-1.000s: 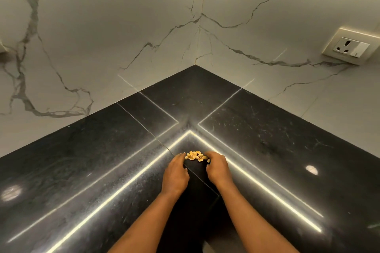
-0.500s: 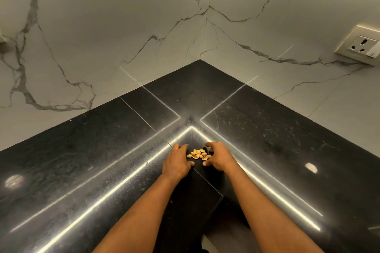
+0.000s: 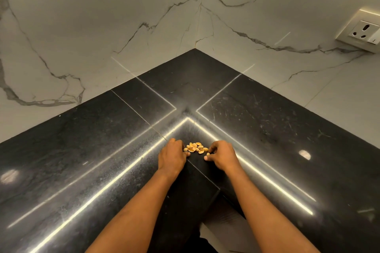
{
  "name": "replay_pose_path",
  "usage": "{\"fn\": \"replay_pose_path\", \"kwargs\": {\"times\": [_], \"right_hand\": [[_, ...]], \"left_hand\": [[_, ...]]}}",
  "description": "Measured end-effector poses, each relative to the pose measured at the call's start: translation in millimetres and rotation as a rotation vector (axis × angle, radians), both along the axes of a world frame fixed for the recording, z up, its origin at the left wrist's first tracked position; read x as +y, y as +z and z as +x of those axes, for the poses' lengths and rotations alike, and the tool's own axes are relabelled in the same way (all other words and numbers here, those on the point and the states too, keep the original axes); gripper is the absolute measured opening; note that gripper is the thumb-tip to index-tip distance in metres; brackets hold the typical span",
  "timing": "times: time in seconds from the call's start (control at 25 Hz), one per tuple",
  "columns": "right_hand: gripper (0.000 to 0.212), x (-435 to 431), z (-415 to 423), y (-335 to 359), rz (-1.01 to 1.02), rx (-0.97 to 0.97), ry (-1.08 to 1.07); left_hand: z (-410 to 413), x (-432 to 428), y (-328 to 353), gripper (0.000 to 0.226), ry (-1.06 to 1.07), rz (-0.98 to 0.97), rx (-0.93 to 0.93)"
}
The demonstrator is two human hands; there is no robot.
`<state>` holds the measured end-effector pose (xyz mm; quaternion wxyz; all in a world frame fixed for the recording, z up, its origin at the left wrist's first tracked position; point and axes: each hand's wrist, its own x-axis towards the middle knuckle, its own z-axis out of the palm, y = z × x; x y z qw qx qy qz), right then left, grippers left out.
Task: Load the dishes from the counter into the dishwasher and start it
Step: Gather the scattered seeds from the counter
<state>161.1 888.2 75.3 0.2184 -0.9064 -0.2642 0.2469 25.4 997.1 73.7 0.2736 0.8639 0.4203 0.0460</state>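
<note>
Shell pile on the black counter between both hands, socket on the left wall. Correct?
No. The head view shows the socket on the right wall, not the left. The rest holds: the shell pile lies on the black counter between the left hand and the right hand.

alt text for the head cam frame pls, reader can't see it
A person's left hand and right hand rest with curled fingers on either side of a small pile of pistachio shells on a glossy black stone counter. The counter fills a corner below white veined marble walls, with a wall socket at far right.
</note>
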Motion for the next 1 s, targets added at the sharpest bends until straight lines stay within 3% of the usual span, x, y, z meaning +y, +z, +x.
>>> {"fn": "replay_pose_path", "kwargs": {"times": [0.28,0.52,0.64,0.72,0.84,1.0], "right_hand": [[0.012,7.0,-0.7,-1.6,-0.053,-0.008,0.017],[0.007,-0.5,-8.8,-1.3,-0.007,-0.051,0.021],[0.012,-8.9,-0.7,4.5,0.185,0.226,-0.135],[0.017,-14.7,0.2,9.2,0.335,0.492,-0.290],[0.017,-18.0,-4.6,13.6,0.461,0.632,-0.463],[0.015,-16.8,-11.8,9.4,0.478,0.730,-0.494]], "left_hand": [[11.8,-2.1,5.6,0.011,-0.083,0.074,0.140],[13.4,-4.4,13.2,0.014,-0.399,0.315,0.314],[6.4,-1.0,8.2,0.014,-0.309,0.265,0.190],[-1.0,1.3,-0.8,0.018,-0.027,-0.025,-0.091],[-11.2,-2.2,-7.2,0.011,0.372,-0.714,-0.519],[-18.1,-2.7,1.0,0.017,0.527,-1.100,-0.622]]}}
